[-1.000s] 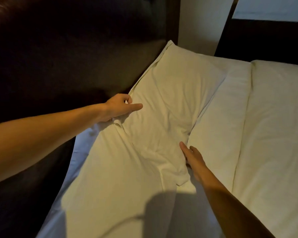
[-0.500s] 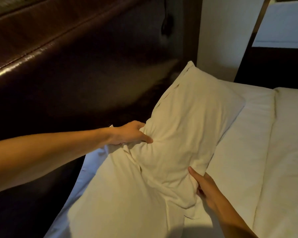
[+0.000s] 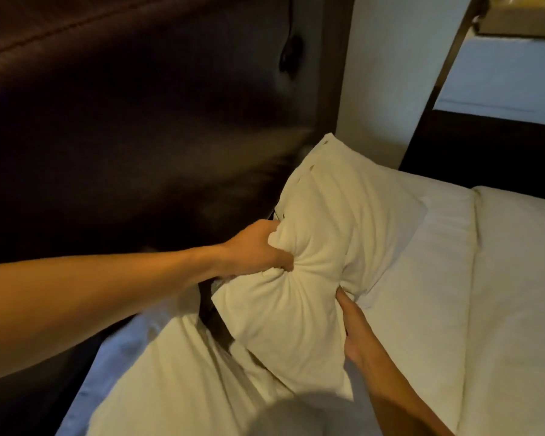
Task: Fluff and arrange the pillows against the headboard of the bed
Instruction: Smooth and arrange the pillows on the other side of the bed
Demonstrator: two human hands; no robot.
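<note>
A white pillow is lifted off the bed and tilted, its top corner near the dark leather headboard. My left hand grips a bunched fold on the pillow's left side. Along the lower right edge my right hand holds the pillow, fingers tucked underneath and partly hidden. The fabric puckers between the two hands. A second white pillow lies flat below it, closer to me.
The white duvet covers the bed on the right, with a folded band beside the pillows. A pale wall and a dark wooden frame stand beyond. A bedside surface with a box is at the top right.
Both hands have raised the far pillow from lying flat to a tilted position, squeezing its middle. My left hand went from a light touch to a full grip.
</note>
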